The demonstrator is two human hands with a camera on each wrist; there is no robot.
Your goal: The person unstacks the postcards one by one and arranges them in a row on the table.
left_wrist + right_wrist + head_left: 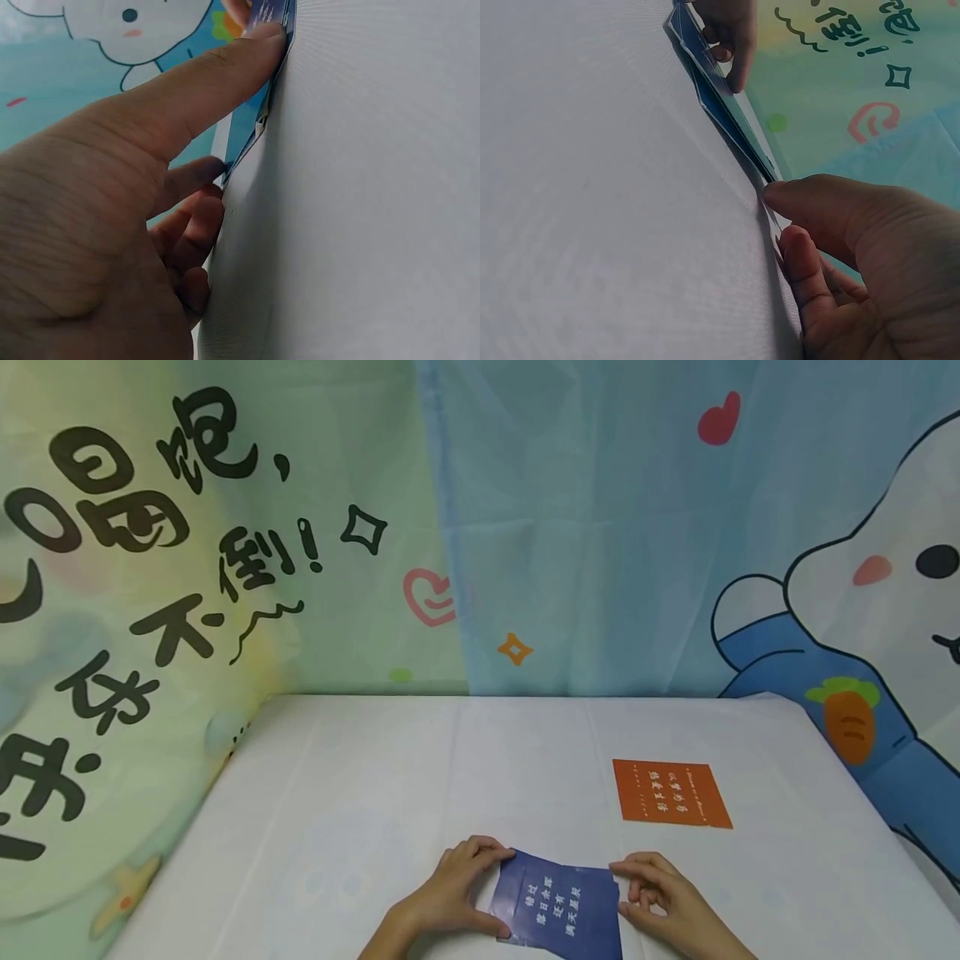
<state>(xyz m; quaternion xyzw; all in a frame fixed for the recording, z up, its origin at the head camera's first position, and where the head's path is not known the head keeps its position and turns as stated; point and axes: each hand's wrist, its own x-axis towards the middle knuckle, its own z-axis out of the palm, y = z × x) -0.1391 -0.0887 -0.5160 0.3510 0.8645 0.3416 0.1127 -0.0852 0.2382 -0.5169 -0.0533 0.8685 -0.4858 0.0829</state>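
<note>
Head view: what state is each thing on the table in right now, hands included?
blue card: flat on the table, text side up, held at both side edges.
orange card: flat, untouched, apart from the blue one.
left hand: pinches the blue card's left edge.
right hand: fingertips on its right edge.

Counted on the white table [360, 793]: one blue paper packet [558, 906] | one orange paper packet [667, 792] | two hands, left hand [450, 885] and right hand [660, 893]
</note>
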